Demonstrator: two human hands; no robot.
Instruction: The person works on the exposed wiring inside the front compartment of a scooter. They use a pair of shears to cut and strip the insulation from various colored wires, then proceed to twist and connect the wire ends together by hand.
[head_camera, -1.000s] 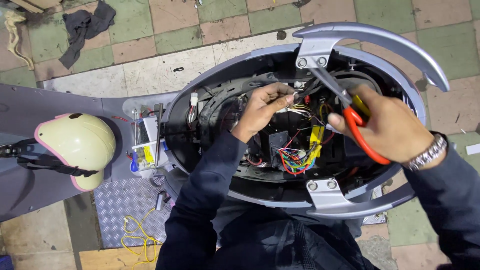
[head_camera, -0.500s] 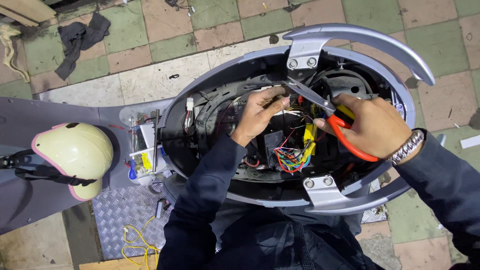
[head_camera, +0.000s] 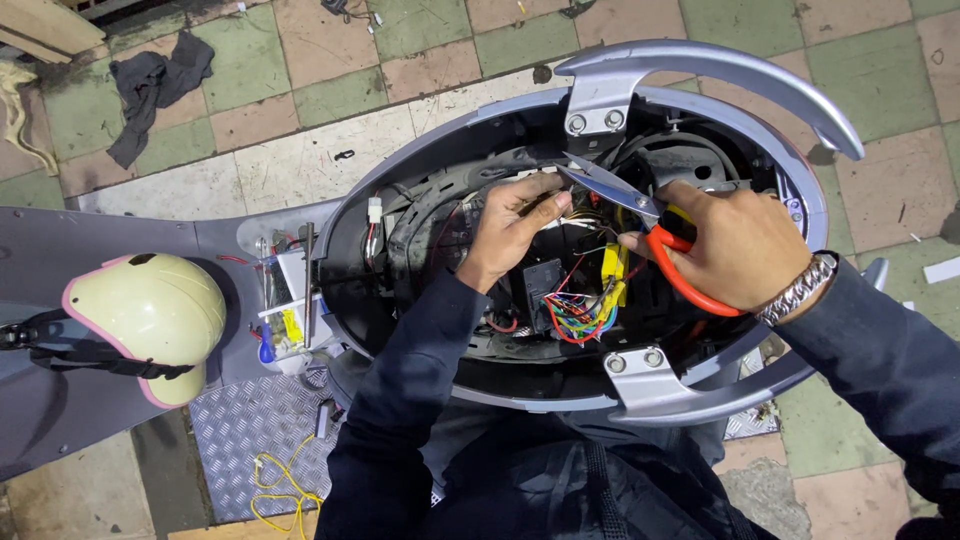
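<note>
A grey electric scooter (head_camera: 120, 240) lies across a floor of worn green, pink and cream tiles (head_camera: 420, 60), seen from above. Its seat is off, leaving an oval, glossy plastic shell with the dark inner bay (head_camera: 430, 230) open. A curved silver grab rail (head_camera: 720, 70), smooth metal, is bolted around the rear rim. A rounded cream helmet (head_camera: 150, 310) with a pink edge and black strap rests on the scooter's flat deck. A crumpled dark rag (head_camera: 150, 85) lies on the tiles at upper left.

Inside the bay the right hand (head_camera: 745, 245), with a metal link watch at the wrist, has its grip closed through the orange plastic loops of a pair of scissors (head_camera: 640, 215); the steel blades stand slightly apart, pointing toward the left hand (head_camera: 520, 220). That hand's grip is pinched together on thin wires (head_camera: 572, 212) near the blade tips. Below sits a tangle of red, blue and yellow wires (head_camera: 580, 310). Both sleeves are dark blue cloth.
</note>
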